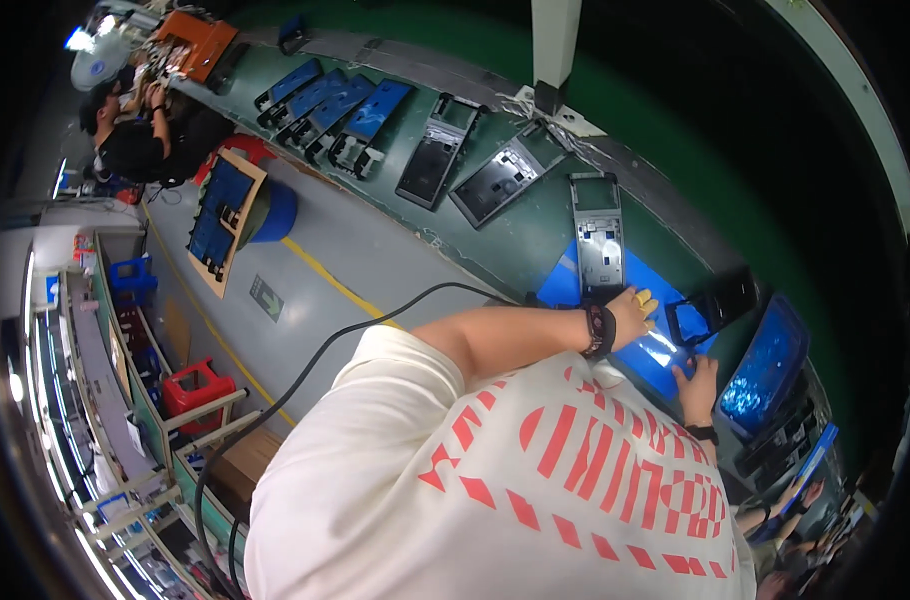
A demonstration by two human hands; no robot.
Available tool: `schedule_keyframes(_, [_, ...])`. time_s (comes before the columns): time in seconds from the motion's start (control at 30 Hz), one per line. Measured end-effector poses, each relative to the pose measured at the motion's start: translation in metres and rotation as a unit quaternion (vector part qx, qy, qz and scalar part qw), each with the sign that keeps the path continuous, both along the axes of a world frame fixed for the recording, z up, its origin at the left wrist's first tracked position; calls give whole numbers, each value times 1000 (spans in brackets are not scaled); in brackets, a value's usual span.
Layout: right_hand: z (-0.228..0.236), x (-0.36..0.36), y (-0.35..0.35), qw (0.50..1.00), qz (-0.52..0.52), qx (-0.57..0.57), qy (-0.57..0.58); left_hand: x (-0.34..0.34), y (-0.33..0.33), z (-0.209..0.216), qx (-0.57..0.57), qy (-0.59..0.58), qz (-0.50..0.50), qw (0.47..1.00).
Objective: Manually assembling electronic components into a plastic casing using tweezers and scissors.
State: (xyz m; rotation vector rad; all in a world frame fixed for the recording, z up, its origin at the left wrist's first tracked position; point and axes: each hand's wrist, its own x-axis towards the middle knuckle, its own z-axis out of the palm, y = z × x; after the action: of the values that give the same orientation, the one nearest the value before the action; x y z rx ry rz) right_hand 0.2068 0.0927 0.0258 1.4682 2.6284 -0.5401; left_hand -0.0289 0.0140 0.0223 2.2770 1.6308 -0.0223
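Note:
Yellow finger covers sit on the fingertips of my left hand (630,314), which lies by the near end of a grey and black device housing (600,245). Its fingers look apart and slightly bent, and I see nothing held in them. My right hand (697,386) rests at the near edge of a glossy blue sheet (647,366), thumb and fingers apart. Just beyond those fingertips is a black frame (727,302), tilted, with a blue piece (689,322) at its left end. Whether my right fingertips touch the frame is hard to tell.
More open housings (437,150) and several blue-faced units (343,105) line the green bench (415,235). A blue shiny panel (767,368) stands to my right. Behind my left arm runs a black cable (320,352). A red stool (195,392) and a seated person (140,140) are further left.

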Motion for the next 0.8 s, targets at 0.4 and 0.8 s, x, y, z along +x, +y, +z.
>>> schedule_keyframes(0.4, [5, -35, -36, 979, -137, 76, 131, -23, 7, -1, 68, -118, -12, 991])
schedule_keyframes(0.8, [-3, -48, -39, 936, -322, -96, 110, -7, 13, -16, 75, -122, -36, 989])
